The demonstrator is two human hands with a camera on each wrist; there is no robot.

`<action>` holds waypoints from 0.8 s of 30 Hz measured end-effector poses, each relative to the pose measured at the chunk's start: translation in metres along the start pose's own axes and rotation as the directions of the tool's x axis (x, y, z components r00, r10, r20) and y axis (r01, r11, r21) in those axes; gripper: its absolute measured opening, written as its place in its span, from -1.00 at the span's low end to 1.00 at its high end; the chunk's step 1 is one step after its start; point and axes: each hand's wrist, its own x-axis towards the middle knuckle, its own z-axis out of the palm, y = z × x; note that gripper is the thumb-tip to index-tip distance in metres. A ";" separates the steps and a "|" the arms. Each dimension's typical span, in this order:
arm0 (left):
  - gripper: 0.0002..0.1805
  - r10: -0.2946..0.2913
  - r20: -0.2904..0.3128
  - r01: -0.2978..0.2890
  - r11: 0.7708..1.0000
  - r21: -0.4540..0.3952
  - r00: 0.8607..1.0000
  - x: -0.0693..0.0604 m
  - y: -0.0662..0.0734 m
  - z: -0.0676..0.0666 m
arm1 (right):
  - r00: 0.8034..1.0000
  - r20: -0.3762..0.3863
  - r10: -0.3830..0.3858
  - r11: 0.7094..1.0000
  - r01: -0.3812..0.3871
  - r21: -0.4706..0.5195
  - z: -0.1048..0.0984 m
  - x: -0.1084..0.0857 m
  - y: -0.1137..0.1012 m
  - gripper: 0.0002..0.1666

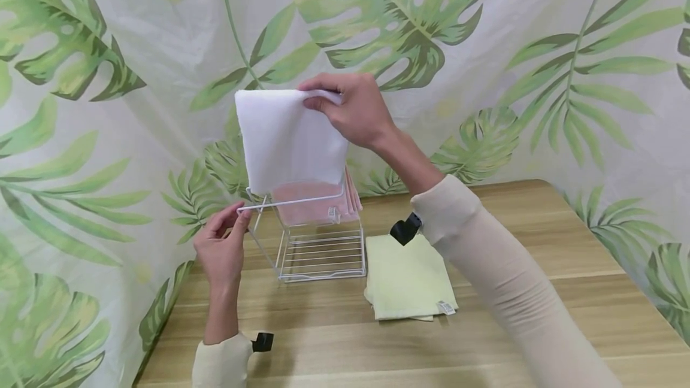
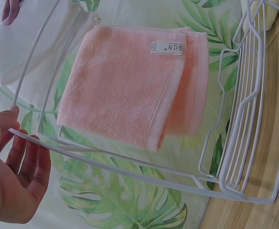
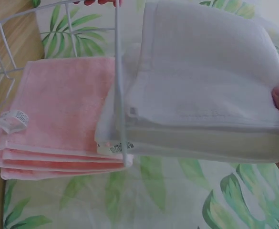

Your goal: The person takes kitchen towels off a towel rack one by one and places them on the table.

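A folded white towel [image 1: 291, 142] hangs from my right hand [image 1: 353, 106], whose thumb and fingers pinch its top edge. Its lower edge is at the upper bar of a white wire rack [image 1: 323, 272]. My left hand [image 1: 221, 244] grips the front left corner of that upper bar between thumb and fingers. Behind the bar, a folded pink towel [image 2: 125, 86] hangs on the rack, its small white label [image 2: 167, 47] showing. In the right wrist view, the white towel [image 3: 201, 81] partly overlaps the pink towel [image 3: 72, 100].
A folded yellow towel [image 1: 406, 280] with a label lies on the wooden table [image 1: 501, 292], just right of the rack. Behind the table hangs a leaf-patterned cloth [image 1: 539, 29]. Black wrist mounts sit on both sleeves.
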 end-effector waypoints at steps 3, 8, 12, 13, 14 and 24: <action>-0.71 -0.001 0.001 0.001 1.000 -0.005 1.000 0.000 -0.001 0.000 | 0.999 -0.027 0.017 1.000 -0.016 0.018 -0.011 0.001 0.000 -0.78; -0.71 0.008 -0.004 -0.008 1.000 -0.012 1.000 0.001 -0.002 0.000 | 0.994 -0.055 0.096 0.995 -0.095 0.019 -0.030 0.001 0.004 -0.79; -0.72 0.016 -0.002 -0.016 1.000 -0.001 1.000 0.001 -0.002 0.000 | 0.989 -0.046 0.141 0.990 -0.142 -0.018 -0.044 -0.003 0.007 -0.80; -0.72 0.016 -0.002 -0.016 1.000 0.002 1.000 0.000 -0.002 0.000 | 0.988 -0.049 0.144 0.989 -0.146 -0.026 -0.048 -0.004 0.008 -0.80; -0.72 0.016 -0.001 -0.016 1.000 0.007 1.000 0.000 -0.002 0.000 | 0.988 -0.049 0.147 0.989 -0.148 -0.028 -0.052 -0.006 0.009 -0.81; -0.72 0.017 -0.003 -0.017 1.000 -0.002 1.000 0.000 -0.003 -0.001 | 0.979 -0.074 0.191 0.976 -0.198 -0.090 -0.085 -0.028 0.017 -0.88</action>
